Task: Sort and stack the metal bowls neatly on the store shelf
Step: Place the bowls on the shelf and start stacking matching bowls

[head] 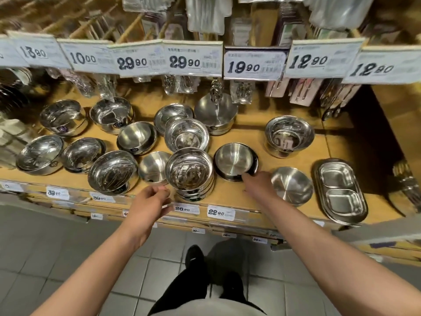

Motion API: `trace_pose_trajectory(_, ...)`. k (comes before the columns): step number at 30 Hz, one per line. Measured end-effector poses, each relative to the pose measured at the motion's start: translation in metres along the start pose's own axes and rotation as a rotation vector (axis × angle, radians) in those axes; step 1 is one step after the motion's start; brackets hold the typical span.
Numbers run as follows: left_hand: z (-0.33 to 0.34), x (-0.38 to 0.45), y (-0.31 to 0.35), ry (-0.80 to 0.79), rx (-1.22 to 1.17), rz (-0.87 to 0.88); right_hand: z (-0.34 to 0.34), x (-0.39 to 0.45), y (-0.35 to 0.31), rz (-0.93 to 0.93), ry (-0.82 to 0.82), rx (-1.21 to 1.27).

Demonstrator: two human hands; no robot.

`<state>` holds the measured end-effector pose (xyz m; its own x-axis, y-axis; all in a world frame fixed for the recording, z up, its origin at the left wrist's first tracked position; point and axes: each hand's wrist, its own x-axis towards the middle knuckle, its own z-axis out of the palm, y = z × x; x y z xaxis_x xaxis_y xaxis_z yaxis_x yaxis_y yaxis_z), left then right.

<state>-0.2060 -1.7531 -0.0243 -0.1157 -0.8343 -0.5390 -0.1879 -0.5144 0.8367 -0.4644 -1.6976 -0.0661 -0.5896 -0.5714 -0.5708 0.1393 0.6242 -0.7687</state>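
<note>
Judging by how the metal bowls lie across the wooden shelf [293, 153], the sorting is only partly done. Some are already nested: a near-centre stack [190, 172] of polished footed bowls stands at the shelf's front edge, a second polished stack [186, 134] sits just behind it, and another [288, 135] stands apart to the right. Many on the left half seem to be singles or short piles, set loosely in two rows.

The right hand [259, 184] reaches to the near rim of a shallow brushed bowl with a dark rim [235, 160], which sits just right of the near-centre stack. Its fingertips touch or curl onto that rim, but the fingers are blurred and I cannot tell whether they pinch it. The left hand [151, 198] hovers at the shelf's front edge, fingers loosely curled and holding nothing, just near of a small brushed bowl [153, 166].

Left to do, by my reckoning: pairing the brushed bowls, including the one [291, 185] to the right of the right hand, and squaring the left rows.

A divided steel tray [340, 190] lies at the near right. Packaged utensils [215, 92] hang low over the far row, which could snag a lifted bowl, and price tags [254, 65] line the rail above. The near-centre stack stands between the two hands and looks easy to knock.
</note>
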Motion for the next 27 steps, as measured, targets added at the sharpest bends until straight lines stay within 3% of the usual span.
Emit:
trace_pose_trajectory(6,0.000,0.009,0.006,-0.011,-0.119,-0.054,0.015,0.019,-0.008,0.100,0.023,0.236)
trace_pose_trajectory(22,0.033,0.036,0.021,-0.100,-0.088,-0.169,-0.016,0.013,-0.031,0.104,-0.059,0.316)
trace_pose_trajectory(27,0.060,0.035,0.028,-0.183,-0.093,-0.177,-0.053,-0.009,-0.047,0.054,0.013,0.366)
